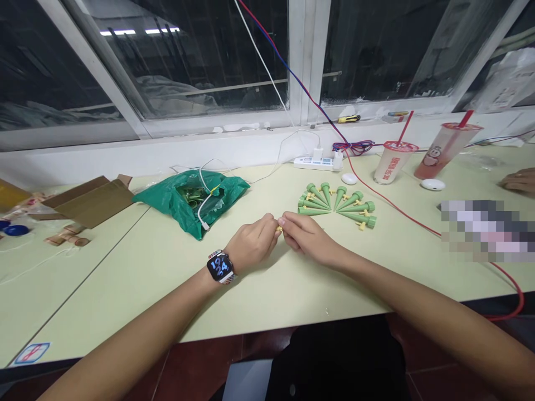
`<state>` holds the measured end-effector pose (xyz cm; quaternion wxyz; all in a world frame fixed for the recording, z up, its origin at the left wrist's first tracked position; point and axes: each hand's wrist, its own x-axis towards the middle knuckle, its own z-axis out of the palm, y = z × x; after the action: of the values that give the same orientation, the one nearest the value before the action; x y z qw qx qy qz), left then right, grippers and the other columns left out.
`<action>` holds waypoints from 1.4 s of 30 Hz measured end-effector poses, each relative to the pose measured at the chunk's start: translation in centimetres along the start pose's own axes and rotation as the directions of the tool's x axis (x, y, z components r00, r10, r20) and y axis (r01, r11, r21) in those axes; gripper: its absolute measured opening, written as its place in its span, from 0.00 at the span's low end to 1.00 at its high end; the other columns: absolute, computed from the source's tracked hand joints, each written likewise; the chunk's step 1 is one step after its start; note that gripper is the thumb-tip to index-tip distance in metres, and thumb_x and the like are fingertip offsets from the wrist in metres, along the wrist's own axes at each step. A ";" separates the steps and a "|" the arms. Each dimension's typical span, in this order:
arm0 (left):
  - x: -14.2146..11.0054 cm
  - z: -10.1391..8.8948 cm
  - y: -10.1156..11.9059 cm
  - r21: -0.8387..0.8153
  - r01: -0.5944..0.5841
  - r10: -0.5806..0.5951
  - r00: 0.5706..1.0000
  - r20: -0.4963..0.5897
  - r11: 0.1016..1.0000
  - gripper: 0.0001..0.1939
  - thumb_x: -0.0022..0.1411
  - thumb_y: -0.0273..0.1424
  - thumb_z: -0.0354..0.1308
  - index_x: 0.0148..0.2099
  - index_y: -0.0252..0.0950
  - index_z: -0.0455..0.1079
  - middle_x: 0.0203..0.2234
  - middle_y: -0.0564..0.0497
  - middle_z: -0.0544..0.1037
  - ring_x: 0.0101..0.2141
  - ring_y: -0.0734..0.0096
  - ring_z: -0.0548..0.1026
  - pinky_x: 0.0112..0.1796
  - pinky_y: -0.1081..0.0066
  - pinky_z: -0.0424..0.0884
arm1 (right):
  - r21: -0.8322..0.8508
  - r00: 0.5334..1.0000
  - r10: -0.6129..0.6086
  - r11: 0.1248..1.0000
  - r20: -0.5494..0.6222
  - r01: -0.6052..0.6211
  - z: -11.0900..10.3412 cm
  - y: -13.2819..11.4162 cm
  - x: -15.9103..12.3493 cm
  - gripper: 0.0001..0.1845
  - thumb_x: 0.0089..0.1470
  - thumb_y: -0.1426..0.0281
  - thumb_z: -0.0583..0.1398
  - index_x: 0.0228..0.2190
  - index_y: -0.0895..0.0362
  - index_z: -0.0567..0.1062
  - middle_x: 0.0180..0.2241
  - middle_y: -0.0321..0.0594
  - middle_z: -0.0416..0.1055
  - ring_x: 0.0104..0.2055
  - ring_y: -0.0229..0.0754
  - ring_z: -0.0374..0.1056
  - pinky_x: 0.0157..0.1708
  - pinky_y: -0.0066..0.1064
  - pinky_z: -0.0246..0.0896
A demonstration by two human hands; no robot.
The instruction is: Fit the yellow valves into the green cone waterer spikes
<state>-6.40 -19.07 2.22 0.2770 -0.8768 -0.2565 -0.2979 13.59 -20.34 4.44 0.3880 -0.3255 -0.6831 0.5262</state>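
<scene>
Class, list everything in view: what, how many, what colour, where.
spikes: about eight, green, fanned out, centre
yellow part: one, yellow, between the hands
bag: one, green, left of spikes
box: one, brown, far left
power strip: one, white, beyond spikes
cups: two, cream and pink, far right
screwdriver: one, yellow, on windowsill
co-worker's hand: one, right edge
watch: one, black, left wrist
left hand: one, bare, centre
right hand: one, bare, centre

From here the smartwatch (219, 266) just behind the left hand (252, 243) reads 10 over 24 in big digits. The paper cup (392, 162) has red characters, too small to make out, and the table-corner sticker (31, 352) – red marks, blue border – won't read either.
</scene>
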 end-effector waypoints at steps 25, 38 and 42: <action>1.1 0.5 2.2 -0.786 0.617 -0.504 0.689 0.520 0.033 0.24 0.76 0.49 0.45 0.31 0.40 0.53 0.21 0.59 0.51 0.20 0.75 0.51 0.21 0.71 0.51 | 0.145 0.994 0.090 0.985 0.067 -0.099 -0.5 0.7 0.6 0.19 0.65 0.59 0.57 0.26 0.53 0.57 0.22 0.27 0.49 0.23 0.34 0.44 0.24 0.29 0.39; -0.1 -0.3 0.8 -0.584 0.434 -0.389 0.897 0.211 0.685 0.09 0.77 0.36 0.50 0.46 0.37 0.67 0.34 0.50 0.71 0.32 0.70 0.68 0.35 0.68 0.64 | 0.275 0.975 0.053 0.955 0.216 -0.113 -1.2 1.6 0.9 0.24 0.63 0.50 0.60 0.27 0.53 0.61 0.21 0.24 0.45 0.21 0.32 0.38 0.22 0.29 0.35; 0.1 0.0 1.3 -0.679 0.519 -0.471 0.837 0.279 0.520 0.17 0.79 0.38 0.43 0.37 0.38 0.62 0.27 0.53 0.66 0.27 0.71 0.64 0.32 0.68 0.63 | 0.071 0.987 -0.058 0.996 0.153 0.048 -1.1 1.7 0.6 0.22 0.68 0.52 0.56 0.28 0.54 0.61 0.23 0.28 0.52 0.24 0.34 0.47 0.25 0.29 0.43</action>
<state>-5.46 -19.96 1.83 -0.2011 -0.8104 -0.3618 -0.4146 14.31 -18.89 3.07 0.3584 -0.2522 -0.7014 0.5621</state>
